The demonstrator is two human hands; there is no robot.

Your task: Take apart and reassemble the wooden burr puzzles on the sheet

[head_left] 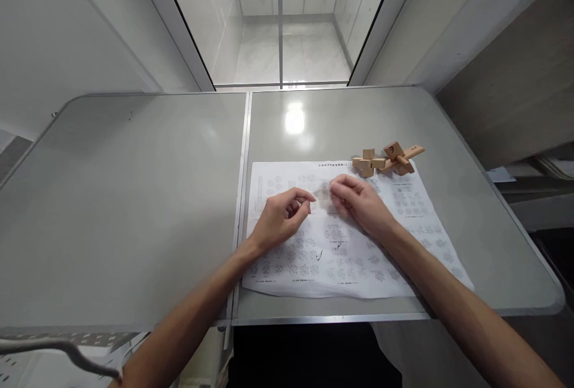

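A large white sheet (359, 280) printed with small diagrams lies on the right part of the table. My left hand (284, 214) rests over its left half, fingers curled with a gap between thumb and index finger and nothing visible between them. Slightly blurred, my right hand (359, 202) is over the middle of the sheet, its fingers bent together; what they hold, if anything, is hidden. Beyond the right hand, at the sheet's top edge, stand interlocked wooden pieces (368, 162) and a second wooden cluster with numbered pieces (400, 158).
The grey folding table (134, 208) has a metal seam (242, 185) left of the sheet. Behind it is a glass door frame. A grey cable (67, 349) hangs at the lower left. Papers (502, 176) lie on a shelf at the right.
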